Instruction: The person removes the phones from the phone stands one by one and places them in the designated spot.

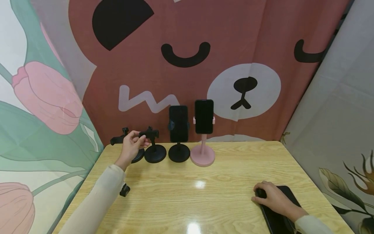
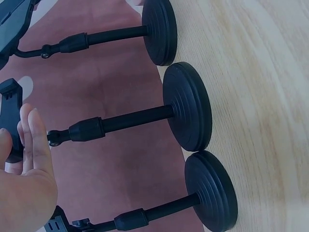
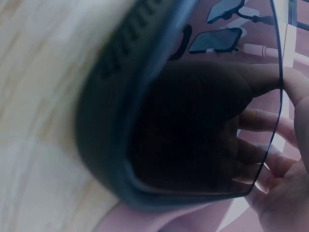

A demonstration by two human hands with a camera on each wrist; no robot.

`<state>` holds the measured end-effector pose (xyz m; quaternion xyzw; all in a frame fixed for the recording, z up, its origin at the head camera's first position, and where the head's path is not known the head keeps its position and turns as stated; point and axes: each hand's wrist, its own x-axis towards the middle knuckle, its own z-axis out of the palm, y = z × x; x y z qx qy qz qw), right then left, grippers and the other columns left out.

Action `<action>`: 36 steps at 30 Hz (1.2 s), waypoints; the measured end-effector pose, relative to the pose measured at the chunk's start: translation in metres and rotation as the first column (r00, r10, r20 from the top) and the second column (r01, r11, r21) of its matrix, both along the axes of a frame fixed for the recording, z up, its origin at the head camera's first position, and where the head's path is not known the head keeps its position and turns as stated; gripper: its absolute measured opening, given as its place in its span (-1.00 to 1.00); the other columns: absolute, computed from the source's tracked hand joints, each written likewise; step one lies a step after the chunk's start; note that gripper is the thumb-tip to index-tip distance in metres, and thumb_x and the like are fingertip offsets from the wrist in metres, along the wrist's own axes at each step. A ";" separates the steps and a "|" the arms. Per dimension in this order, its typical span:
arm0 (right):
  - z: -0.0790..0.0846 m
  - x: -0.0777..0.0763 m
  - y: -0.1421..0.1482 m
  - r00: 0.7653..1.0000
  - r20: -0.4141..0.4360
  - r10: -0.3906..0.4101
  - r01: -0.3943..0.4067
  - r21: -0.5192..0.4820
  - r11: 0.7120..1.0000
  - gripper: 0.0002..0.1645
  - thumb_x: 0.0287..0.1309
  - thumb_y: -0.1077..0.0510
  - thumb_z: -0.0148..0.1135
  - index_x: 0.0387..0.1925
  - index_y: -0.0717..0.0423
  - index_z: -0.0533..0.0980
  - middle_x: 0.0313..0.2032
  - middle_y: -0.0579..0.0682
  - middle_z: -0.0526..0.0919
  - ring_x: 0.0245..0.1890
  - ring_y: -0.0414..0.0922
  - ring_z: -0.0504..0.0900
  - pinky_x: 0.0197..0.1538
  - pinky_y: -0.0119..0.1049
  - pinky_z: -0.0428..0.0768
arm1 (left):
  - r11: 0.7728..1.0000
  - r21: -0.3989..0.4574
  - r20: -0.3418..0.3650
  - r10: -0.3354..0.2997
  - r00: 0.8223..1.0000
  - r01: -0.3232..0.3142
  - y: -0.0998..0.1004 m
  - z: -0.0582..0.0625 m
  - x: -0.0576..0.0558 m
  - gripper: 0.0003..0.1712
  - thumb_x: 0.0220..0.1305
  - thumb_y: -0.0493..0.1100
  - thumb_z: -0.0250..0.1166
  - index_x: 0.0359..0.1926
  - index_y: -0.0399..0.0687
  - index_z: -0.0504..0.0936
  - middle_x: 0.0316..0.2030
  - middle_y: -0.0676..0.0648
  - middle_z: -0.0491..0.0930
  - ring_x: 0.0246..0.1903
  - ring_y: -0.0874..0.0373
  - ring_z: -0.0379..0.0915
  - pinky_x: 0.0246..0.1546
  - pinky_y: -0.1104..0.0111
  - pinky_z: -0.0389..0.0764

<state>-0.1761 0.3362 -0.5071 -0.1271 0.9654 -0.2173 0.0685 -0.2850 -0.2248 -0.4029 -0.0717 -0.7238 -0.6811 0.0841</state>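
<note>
My left hand (image 1: 132, 146) pinches the clamp (image 1: 153, 133) of a black phone stand (image 1: 155, 154) at the back left of the table. In the left wrist view, thumb and fingers lie on either side of that clamp (image 2: 13, 121), while the round base (image 2: 186, 106) sits on the tabletop. Another black stand (image 1: 118, 139) is partly hidden behind this hand. At the front right, my right hand (image 1: 271, 199) curls over the upper left corner of a black phone (image 1: 287, 191). The right wrist view shows the phone's glossy dark screen (image 3: 188, 140) close up, with fingers at its edge.
Beside the gripped stand, a black stand (image 1: 179, 153) holds a dark phone (image 1: 178, 123). Right of it, a pink stand (image 1: 202, 156) holds another phone (image 1: 204, 116). Behind them hangs a bear-print curtain (image 1: 187, 81) at the back edge of the wooden table (image 1: 187, 201).
</note>
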 end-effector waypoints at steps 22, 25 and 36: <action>-0.001 -0.002 -0.003 1.000 -0.018 -0.017 0.018 0.018 1.000 -0.55 0.05 -0.26 0.47 -0.20 -0.09 0.57 -0.20 -0.14 0.60 -0.15 -0.14 0.55 -0.12 -0.11 0.59 | 0.999 -0.027 0.054 0.036 0.998 -0.034 0.003 0.002 0.003 -0.64 0.50 -0.15 0.18 0.13 -0.29 0.35 -0.35 0.08 0.76 -0.43 0.38 0.70 -0.20 0.38 0.75; 0.000 -0.001 -0.004 0.999 -0.025 -0.021 0.021 0.026 0.999 -0.55 0.04 -0.27 0.48 -0.21 -0.11 0.57 -0.21 -0.15 0.59 -0.17 -0.17 0.55 -0.13 -0.13 0.58 | 0.998 -0.040 0.057 0.041 0.998 -0.038 0.003 0.003 0.005 -0.57 0.50 -0.14 0.17 0.21 -0.32 0.32 -0.34 0.08 0.76 -0.43 0.38 0.70 -0.22 0.41 0.75; 0.002 0.001 -0.002 0.999 -0.004 -0.041 0.041 0.013 0.999 -0.56 0.18 -0.27 0.36 -0.15 -0.05 0.58 -0.17 -0.09 0.60 -0.16 -0.12 0.55 -0.13 -0.09 0.59 | 0.991 -0.117 0.099 0.068 0.993 -0.057 0.001 0.003 0.012 -0.37 0.55 -0.01 0.10 0.45 -0.25 0.22 -0.26 0.14 0.71 -0.32 0.30 0.75 -0.20 0.44 0.74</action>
